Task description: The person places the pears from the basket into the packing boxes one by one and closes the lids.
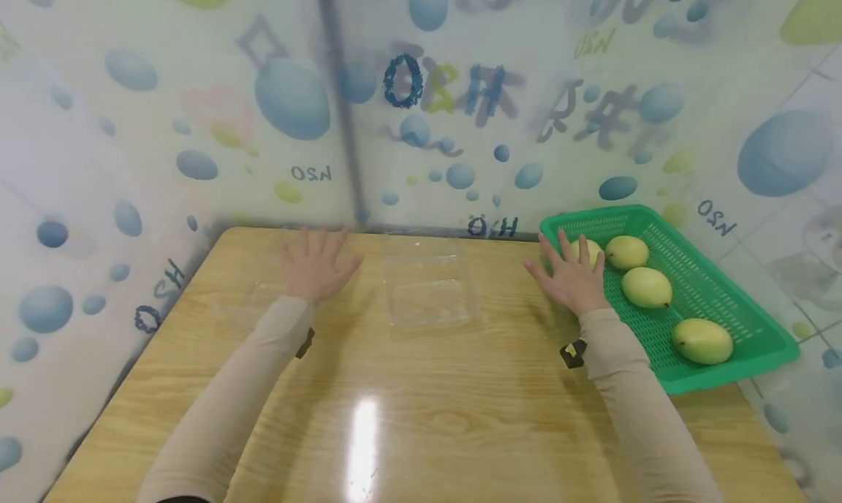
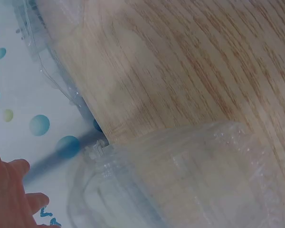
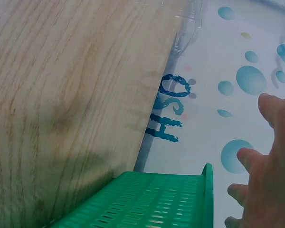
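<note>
My left hand (image 1: 316, 269) hovers over the left part of the table, fingers spread and straight. A clear plastic container (image 1: 253, 305) lies near it, partly hidden by the hand and sleeve. Another clear plastic container (image 1: 430, 298) with a raised lid stands between the hands. My right hand (image 1: 572, 280), also spread and holding nothing, is above the left rim of a green plastic basket (image 1: 710, 269). Inside the basket lie several yellow oval fruits (image 1: 647, 287), which look like mangoes; the right fingers partly cover one. In the right wrist view the fingers (image 3: 251, 159) are apart from the basket.
The wooden table (image 1: 454, 430) ends at the back against a wall sheet (image 1: 401, 159) printed with blue and green drops. A bright reflection lies on the table's front part. The basket stands at the table's right edge.
</note>
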